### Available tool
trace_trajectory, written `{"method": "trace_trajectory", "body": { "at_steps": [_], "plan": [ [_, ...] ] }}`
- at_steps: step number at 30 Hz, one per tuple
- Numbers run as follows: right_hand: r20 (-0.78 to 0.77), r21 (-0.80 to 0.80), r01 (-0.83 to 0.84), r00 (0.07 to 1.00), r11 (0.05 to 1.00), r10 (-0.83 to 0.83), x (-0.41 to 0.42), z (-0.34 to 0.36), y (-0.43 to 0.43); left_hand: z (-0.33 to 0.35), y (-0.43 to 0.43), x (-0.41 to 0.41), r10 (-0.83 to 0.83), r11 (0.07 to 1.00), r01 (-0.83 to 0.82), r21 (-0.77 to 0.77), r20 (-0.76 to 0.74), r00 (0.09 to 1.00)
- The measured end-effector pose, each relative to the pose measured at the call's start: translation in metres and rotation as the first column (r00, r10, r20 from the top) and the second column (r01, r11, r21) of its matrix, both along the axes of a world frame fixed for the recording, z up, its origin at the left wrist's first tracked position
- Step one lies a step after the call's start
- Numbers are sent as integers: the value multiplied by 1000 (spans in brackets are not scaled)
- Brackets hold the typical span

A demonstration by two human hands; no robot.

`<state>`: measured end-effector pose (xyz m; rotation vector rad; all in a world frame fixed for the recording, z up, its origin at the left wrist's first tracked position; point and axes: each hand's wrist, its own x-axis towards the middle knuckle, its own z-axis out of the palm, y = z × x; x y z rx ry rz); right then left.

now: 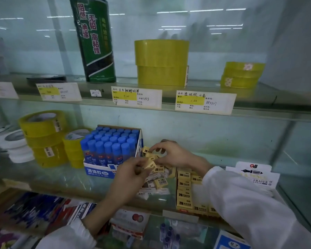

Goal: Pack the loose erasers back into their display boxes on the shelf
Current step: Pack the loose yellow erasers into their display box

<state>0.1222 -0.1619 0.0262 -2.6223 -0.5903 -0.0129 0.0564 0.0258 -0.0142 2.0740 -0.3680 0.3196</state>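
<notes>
Erasers (pixel 150 165) pinched singly by left hand (pixel 127 175), right hand (pixel 171 153).

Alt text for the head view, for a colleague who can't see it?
The left hand and right hand each pinch a yellow eraser over a loose pile on a glass shelf. A glue box stands left, an eraser box right.
</notes>
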Motion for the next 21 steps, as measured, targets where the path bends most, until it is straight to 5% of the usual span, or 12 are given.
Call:
{"method": "trace_trajectory", "body": {
  "at_steps": [2, 4, 9, 21],
  "plan": [
    [-35, -36, -30, 999, 999, 29, 4, -2, 2, 6, -2, -3, -85, 928, 1, -372, -208, 975],
    [-38, -74, -40, 999, 996, 37, 7, -1, 4, 12, -6, -8, -257, 736, -69, -674, -372, 892],
    [-11, -68, -93, 996, 993, 93, 13, -3, 9, 23, -10, -19, -560, 313, -351, -882, -470, 682],
    [44, 214, 72, 996, 974, -83, 12, -7, 1, 25, -22, -13, -558, 256, -465, -847, -523, 644]
  ]
}}
